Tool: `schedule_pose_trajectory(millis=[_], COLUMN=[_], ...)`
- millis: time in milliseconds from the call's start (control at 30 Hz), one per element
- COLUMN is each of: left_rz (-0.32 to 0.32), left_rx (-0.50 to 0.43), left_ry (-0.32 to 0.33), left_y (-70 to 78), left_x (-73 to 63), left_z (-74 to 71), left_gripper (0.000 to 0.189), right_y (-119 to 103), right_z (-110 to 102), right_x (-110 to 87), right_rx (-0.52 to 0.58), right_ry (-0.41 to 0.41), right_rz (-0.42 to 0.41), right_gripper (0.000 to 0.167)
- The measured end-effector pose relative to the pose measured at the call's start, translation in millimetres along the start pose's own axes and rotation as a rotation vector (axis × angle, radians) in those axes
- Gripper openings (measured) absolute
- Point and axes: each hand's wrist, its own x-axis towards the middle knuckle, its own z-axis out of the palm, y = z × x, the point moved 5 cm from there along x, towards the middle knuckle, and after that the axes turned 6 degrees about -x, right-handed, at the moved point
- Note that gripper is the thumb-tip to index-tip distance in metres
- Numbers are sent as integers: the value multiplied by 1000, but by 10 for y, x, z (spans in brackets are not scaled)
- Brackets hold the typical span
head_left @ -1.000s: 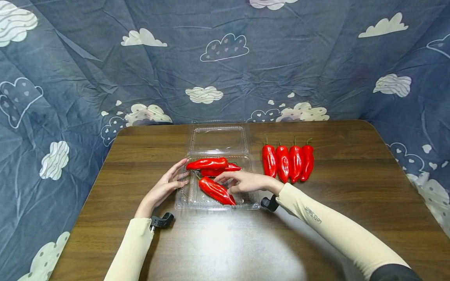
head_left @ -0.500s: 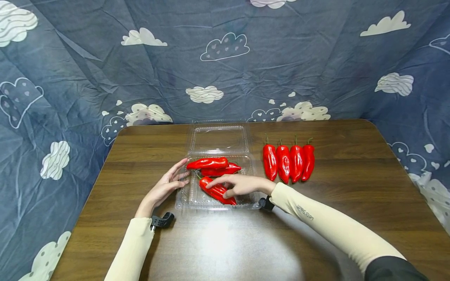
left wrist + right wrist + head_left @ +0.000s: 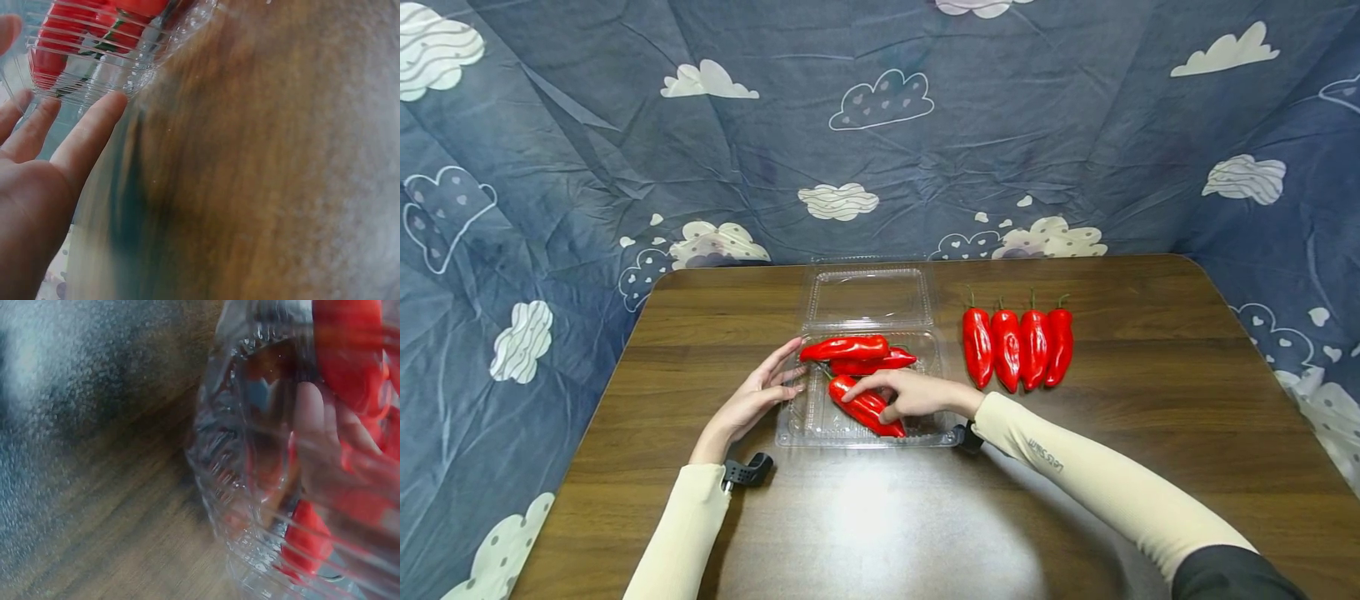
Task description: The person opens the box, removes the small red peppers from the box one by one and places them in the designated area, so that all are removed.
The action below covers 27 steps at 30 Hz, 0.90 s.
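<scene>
In the head view, a clear plastic clamshell box (image 3: 865,442) lies with its lid laid back, holding three red peppers. The right hand (image 3: 921,393) reaches inside from the right, its fingers and thumb around the front red pepper (image 3: 867,413), which lies slanted. Behind it, one pepper (image 3: 846,347) rests partly over another pepper (image 3: 897,360). The left hand (image 3: 751,407) stays at the box's left side with fingers spread and fairly straight. In the left wrist view, its fingertips (image 3: 115,103) are against the ribbed wall. The right wrist view looks through the plastic, so the grip is blurred.
Several red peppers (image 3: 1007,350) lie in a row right of the box, stems away. The open lid (image 3: 868,298) reaches the far edge of the wooden table (image 3: 1150,375). A cloud-patterned cloth (image 3: 880,167) hangs behind and at both sides.
The right hand has moved from just beside the front pepper to over it, fingers and thumb now around it. The left hand has stayed in place at the box's side.
</scene>
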Motion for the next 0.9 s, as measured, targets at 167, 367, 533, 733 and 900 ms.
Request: schedule_pose_trajectory(millis=[167, 367, 533, 733, 900], left_rz=[3, 6, 6, 15, 14], left_rx=[2, 2, -2, 4, -1], left_ry=[-4, -5, -6, -12, -10], left_y=[6, 8, 7, 2, 5], left_x=[3, -3, -6, -1, -2], left_z=[0, 7, 12, 4, 7], left_gripper=[75, 75, 75, 74, 74], right_y=[17, -16, -59, -66, -50], right_z=[-13, -19, -59, -150, -220], right_x=[-2, -13, -38, -78, -114], right_rx=[14, 1, 13, 87, 130], right_ry=[34, 35, 56, 99, 140], right_rz=[-11, -54, -125, -147, -140], right_gripper=[51, 50, 56, 57, 58])
